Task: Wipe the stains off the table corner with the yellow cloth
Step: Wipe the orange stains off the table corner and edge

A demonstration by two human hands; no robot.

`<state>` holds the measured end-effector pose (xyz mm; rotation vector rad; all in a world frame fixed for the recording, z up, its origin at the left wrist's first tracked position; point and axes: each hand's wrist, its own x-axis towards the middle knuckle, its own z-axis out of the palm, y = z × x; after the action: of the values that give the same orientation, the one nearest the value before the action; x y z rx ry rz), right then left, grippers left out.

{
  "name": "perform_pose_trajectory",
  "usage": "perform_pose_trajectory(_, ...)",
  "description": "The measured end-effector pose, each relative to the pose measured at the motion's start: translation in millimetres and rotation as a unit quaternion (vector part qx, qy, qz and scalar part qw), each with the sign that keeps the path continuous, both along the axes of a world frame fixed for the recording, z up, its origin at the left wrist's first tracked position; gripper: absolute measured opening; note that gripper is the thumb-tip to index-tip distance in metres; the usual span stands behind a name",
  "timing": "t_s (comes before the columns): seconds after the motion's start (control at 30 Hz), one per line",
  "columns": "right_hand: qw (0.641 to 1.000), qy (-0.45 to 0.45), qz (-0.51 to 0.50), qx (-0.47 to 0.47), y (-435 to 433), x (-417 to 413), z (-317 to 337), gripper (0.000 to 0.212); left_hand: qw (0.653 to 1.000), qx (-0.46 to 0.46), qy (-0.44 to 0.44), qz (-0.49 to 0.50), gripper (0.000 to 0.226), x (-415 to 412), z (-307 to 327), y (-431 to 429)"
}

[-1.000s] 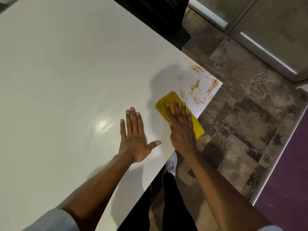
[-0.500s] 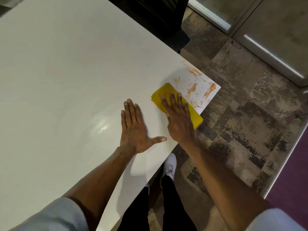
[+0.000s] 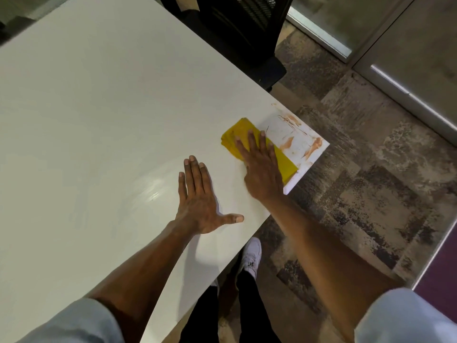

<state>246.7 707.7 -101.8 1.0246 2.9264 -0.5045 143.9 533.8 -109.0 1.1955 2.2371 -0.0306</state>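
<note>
A folded yellow cloth lies flat on the white table just left of its near right corner. My right hand presses flat on the cloth with fingers spread and covers its middle. Orange-brown stains streak the corner beyond the cloth, right up to the table edge. My left hand rests palm down on the bare tabletop to the left of the cloth, fingers apart, holding nothing.
A black mesh office chair stands against the far side of the table. Patterned carpet lies beyond the table's right edge. My legs and a white shoe are below the near edge.
My right hand has slid the cloth along the table toward the stained corner. Some smears at the cloth's edge are fainter. My left hand stays planted.
</note>
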Motion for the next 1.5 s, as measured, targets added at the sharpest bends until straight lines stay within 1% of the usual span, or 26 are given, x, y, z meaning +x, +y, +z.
perform_pose_trajectory(0.13, 0.994, 0.018, 0.110, 0.001, -46, 18, -5, 0.099, 1.000, -0.009, 0.014, -0.009, 0.175, 0, 1, 1)
perform_pose_trajectory(0.23, 0.990, 0.030, 0.139, -0.009, -17, 8, 1, 0.098, 1.000, -0.004, 0.007, -0.003, 0.174, 0, 2, 0)
perform_pose_trajectory(0.3, 0.995, 0.024, 0.099, -0.018, 16, -14, 8, 0.094, 1.000, -0.008, 0.009, -0.005, 0.173, 0, 2, 1)
perform_pose_trajectory(0.37, 0.999, 0.002, 0.032, -0.021, 39, -40, 13, 0.089, 1.000, -0.006, 0.015, -0.007, 0.172, 0, 1, 1)
perform_pose_trajectory(0.43, 1.000, -0.006, -0.013, -0.007, 34, -58, 13, 0.088, 1.000, -0.004, 0.012, -0.008, 0.172, 0, 1, 0)
perform_pose_trajectory(0.47, 1.000, 0.003, -0.006, -0.001, 22, -64, 13, 0.088, 1.000, 0.001, 0.014, -0.007, 0.172, 0, 1, -1)
perform_pose_trajectory(0.5, 1.000, 0.013, 0.025, -0.003, 7, -66, 11, 0.089, 1.000, 0.004, 0.018, -0.007, 0.171, 0, 1, -1)
perform_pose_trajectory(0.57, 0.992, 0.027, 0.127, -0.010, -20, -65, 5, 0.089, 1.000, 0.003, 0.022, -0.013, 0.170, 0, 2, -2)
perform_pose_trajectory(0.6, 0.985, 0.023, 0.168, -0.003, -23, -65, 4, 0.088, 1.000, 0.002, 0.023, -0.014, 0.169, 0, 1, -1)
perform_pose_trajectory(0.63, 0.982, 0.020, 0.187, 0.004, -18, -68, 4, 0.088, 1.000, 0.002, 0.024, -0.014, 0.169, 0, 1, -1)
perform_pose_trajectory(0.67, 0.983, 0.025, 0.180, 0.010, -7, -73, 4, 0.088, 1.000, 0.004, 0.024, -0.011, 0.170, 0, 1, -1)
perform_pose_trajectory(0.73, 0.993, 0.046, 0.108, 0.011, 20, -84, 6, 0.086, 1.000, 0.006, 0.024, -0.011, 0.170, 1, 1, -2)
perform_pose_trajectory(0.83, 0.999, 0.012, -0.042, 0.012, 60, -103, 12, 0.080, 0.999, 0.005, 0.037, -0.009, 0.168, 2, -2, -2)
perform_pose_trajectory(0.9, 0.994, -0.002, -0.107, 0.017, 69, -113, 13, 0.077, 0.999, 0.005, 0.043, -0.010, 0.167, 2, -4, -2)
perform_pose_trajectory(0.97, 0.995, 0.005, -0.097, 0.015, 54, -118, 13, 0.075, 0.999, 0.011, 0.047, -0.010, 0.166, 3, -4, -2)
perform_pose_trajectory(1.1, 0.999, 0.002, 0.045, 0.013, -4, -105, 8, 0.080, 0.999, 0.017, 0.047, -0.014, 0.166, 2, -1, -3)
perform_pose_trajectory(1.17, 0.997, -0.003, 0.074, 0.021, 6, -99, 9, 0.081, 0.999, 0.018, 0.044, -0.011, 0.166, 2, -1, -2)
perform_pose_trajectory(1.23, 0.998, -0.016, 0.041, 0.039, 36, -99, 11, 0.082, 0.999, 0.017, 0.039, -0.008, 0.166, 2, -1, -2)
perform_pose_trajectory(1.3, 0.997, -0.034, -0.047, 0.045, 67, -102, 15, 0.081, 0.999, 0.011, 0.042, -0.007, 0.165, 2, -1, -1)
perform_pose_trajectory(1.37, 0.992, -0.033, -0.118, 0.035, 84, -106, 17, 0.079, 0.999, 0.009, 0.050, -0.007, 0.164, 3, -1, -1)
perform_pose_trajectory(1.43, 0.989, -0.018, -0.142, 0.022, 78, -110, 17, 0.078, 0.999, 0.017, 0.051, -0.008, 0.164, 3, -1, -1)
perform_pose_trajectory(1.5, 0.992, -0.007, -0.124, 0.013, 55, -111, 15, 0.077, 0.998, 0.031, 0.052, -0.003, 0.164, 3, -1, -2)
